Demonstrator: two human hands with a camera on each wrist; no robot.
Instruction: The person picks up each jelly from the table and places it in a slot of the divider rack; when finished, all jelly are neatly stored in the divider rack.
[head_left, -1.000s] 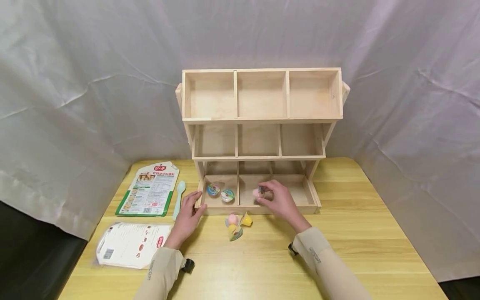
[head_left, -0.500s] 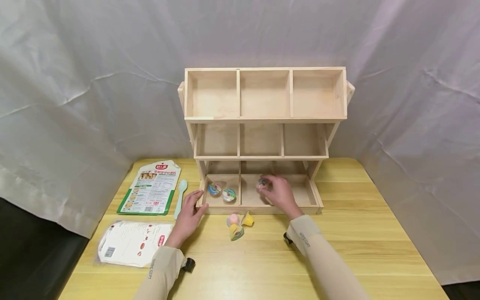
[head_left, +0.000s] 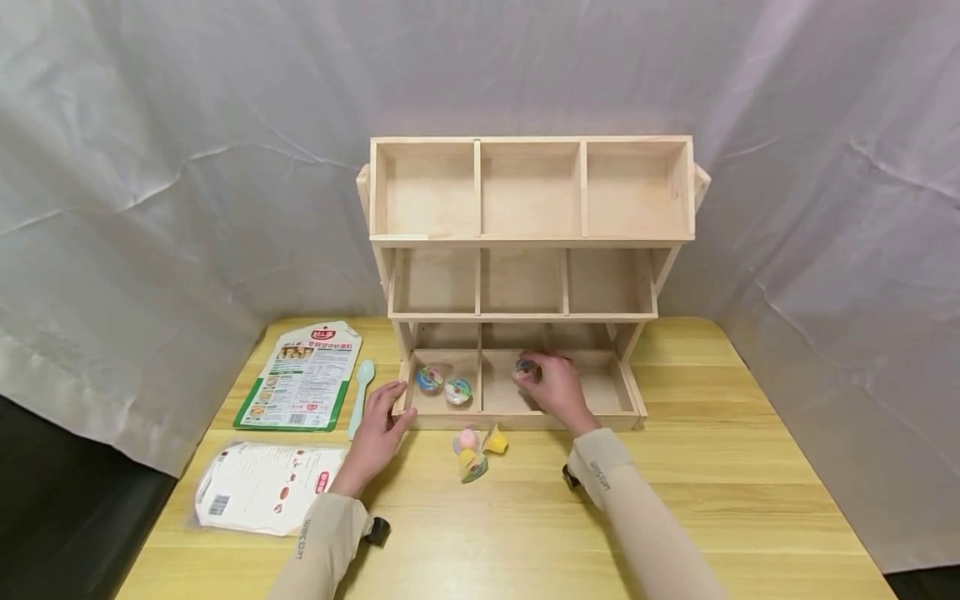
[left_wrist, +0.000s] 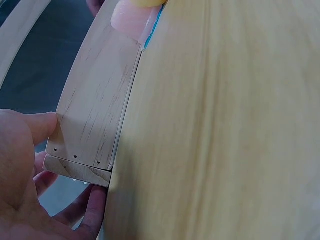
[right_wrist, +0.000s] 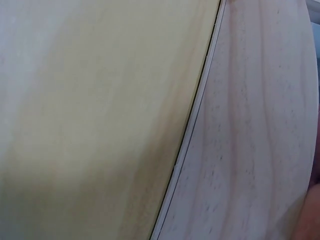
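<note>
A three-tier wooden rack (head_left: 531, 242) stands on the table. My left hand (head_left: 377, 433) holds the front left corner of its bottom tray, thumb on the front board (left_wrist: 95, 100) and fingers around the end in the left wrist view. My right hand (head_left: 558, 387) pinches a small jelly cup (head_left: 523, 370) with a blue-edged lid, low inside the bottom tray right of the left divider. Two jelly cups, one at the back (head_left: 430, 378) and one nearer (head_left: 458, 391), lie in the bottom left compartment. In the right wrist view, only a sliver of hand shows at the edge.
Before the rack lie a pink jelly cup (head_left: 467, 439) and two yellow ones, one tipped on its side (head_left: 496, 439), one nearer (head_left: 472, 464). At left are a green-and-white food pouch (head_left: 303, 377), a white packet (head_left: 268, 488) and a pale green spoon (head_left: 362, 398). Grey cloth (head_left: 187, 167) hangs behind.
My right hand has lowered the jelly cup into the bottom tray and then stays nearly still. The left hand keeps its place at the tray corner. The head view shifts slightly.
</note>
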